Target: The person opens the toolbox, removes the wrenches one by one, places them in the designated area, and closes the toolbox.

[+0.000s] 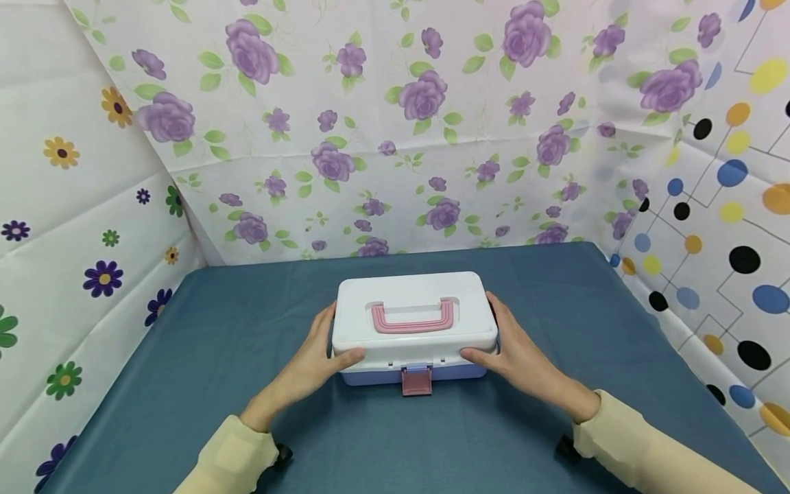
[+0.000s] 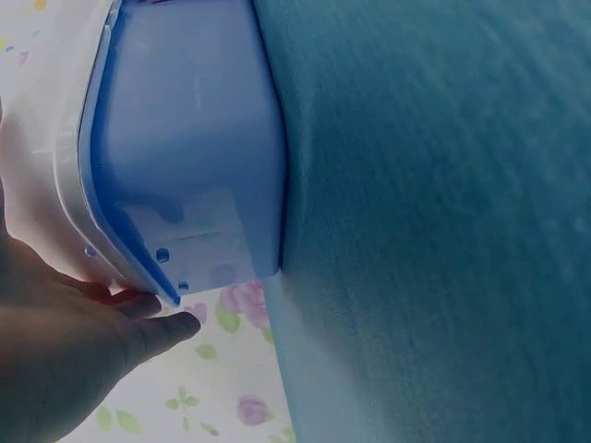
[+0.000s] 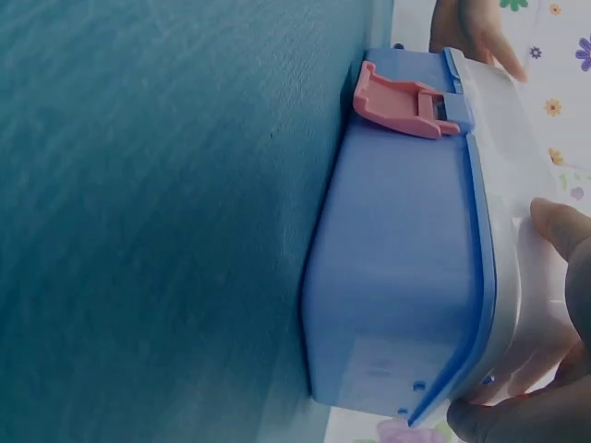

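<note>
Box [image 1: 415, 344] has its latch [image 1: 416, 382] flipped out; left hand [image 1: 313, 357] and right hand [image 1: 521, 357] grip the lid's [image 1: 413, 287] ends; opening seems in hand, the next move calling for even lifting.

You are at a makeshift, screened-off booth: a creased white sheet with purple roses [image 1: 370, 147] ahead, a white sheet with coloured daisies [image 1: 68, 206] on your left and a white sheet with coloured dots [image 1: 703, 261] on your right enclose your blue cloth-covered counter [image 1: 426, 439].
</note>
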`<state>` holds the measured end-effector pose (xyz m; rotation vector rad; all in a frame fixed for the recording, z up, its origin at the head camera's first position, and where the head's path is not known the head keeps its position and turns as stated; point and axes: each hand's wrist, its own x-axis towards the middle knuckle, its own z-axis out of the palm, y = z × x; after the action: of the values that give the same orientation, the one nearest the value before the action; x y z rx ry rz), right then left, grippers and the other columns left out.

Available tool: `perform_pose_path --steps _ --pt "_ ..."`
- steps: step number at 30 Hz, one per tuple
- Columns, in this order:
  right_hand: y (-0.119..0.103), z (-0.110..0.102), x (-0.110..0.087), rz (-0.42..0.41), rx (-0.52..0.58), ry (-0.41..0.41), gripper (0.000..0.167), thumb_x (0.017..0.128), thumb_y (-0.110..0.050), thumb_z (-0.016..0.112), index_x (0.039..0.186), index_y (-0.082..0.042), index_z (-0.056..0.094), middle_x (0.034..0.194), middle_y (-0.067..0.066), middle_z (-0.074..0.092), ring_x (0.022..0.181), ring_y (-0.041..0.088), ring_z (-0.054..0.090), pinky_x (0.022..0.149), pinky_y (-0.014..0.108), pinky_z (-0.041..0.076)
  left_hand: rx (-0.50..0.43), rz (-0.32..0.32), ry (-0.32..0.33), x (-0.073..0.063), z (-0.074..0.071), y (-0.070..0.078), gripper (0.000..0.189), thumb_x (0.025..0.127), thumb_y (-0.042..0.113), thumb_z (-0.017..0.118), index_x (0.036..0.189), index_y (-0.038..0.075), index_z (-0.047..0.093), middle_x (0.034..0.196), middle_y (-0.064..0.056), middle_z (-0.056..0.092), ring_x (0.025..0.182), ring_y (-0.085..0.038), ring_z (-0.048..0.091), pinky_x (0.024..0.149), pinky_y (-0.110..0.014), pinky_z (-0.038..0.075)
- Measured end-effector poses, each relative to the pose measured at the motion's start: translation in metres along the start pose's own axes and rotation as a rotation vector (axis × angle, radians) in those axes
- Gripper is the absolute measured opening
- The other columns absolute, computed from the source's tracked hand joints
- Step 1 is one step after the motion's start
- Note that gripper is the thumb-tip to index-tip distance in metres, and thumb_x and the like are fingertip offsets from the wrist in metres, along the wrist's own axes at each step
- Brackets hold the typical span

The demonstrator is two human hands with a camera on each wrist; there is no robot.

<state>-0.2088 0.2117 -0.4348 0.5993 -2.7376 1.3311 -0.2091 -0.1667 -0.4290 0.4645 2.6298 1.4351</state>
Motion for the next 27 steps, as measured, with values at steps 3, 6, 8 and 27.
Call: perform_pose_path --steps 3,6,8,27 --pt "0.0007 0.0018 -0.0011 -0.003 0.0 0.015 0.112 0.093 -0.044 0.079 0.167 -0.009 0.003 0.17 0.022 0.014 0.152 0.042 0.026 0.113 0.067 0.034 -0.007 0.016 0.008 0.0008 0.0014 -0.0021 0.114 0.091 0.05 0.078 0.168 0.014 0.002 0.172 -0.016 0.002 0.155 -0.043 0.015 0.117 -0.071 0.025" --pt "0.0015 0.0028 -0.002 -0.008 -0.001 0.03 0.112 0.092 -0.043 0.08 0.167 -0.009 0.004 0.17 0.022 0.015 0.152 0.042 0.027 0.113 0.067 0.034 -0.007 0.022 0.02 0.0013 0.0024 -0.0038 0.115 0.09 0.047 0.08 0.168 0.013 0.003 0.172 -0.017 0.004 0.155 -0.043 0.015 0.116 -0.071 0.026" --pt "0.0018 0.0035 -0.0026 -0.009 -0.001 0.039 0.113 0.092 -0.043 0.081 0.167 -0.008 0.005 0.17 0.022 0.016 0.152 0.042 0.027 0.113 0.067 0.034 -0.004 0.022 0.029 0.0012 0.0027 -0.0042 0.115 0.09 0.047 0.081 0.168 0.012 0.004 0.172 -0.017 0.005 0.155 -0.043 0.015 0.116 -0.071 0.026" --pt "0.0047 0.0106 -0.0062 -0.024 0.028 0.118 0.109 0.088 -0.041 0.084 0.165 -0.004 0.017 0.164 0.021 0.035 0.147 0.038 0.041 0.108 0.06 0.046 0.041 -0.014 0.044 0.0009 0.0042 -0.0028 0.122 0.084 0.047 0.087 0.168 0.012 0.006 0.172 -0.017 0.008 0.155 -0.042 0.018 0.119 -0.069 0.025"
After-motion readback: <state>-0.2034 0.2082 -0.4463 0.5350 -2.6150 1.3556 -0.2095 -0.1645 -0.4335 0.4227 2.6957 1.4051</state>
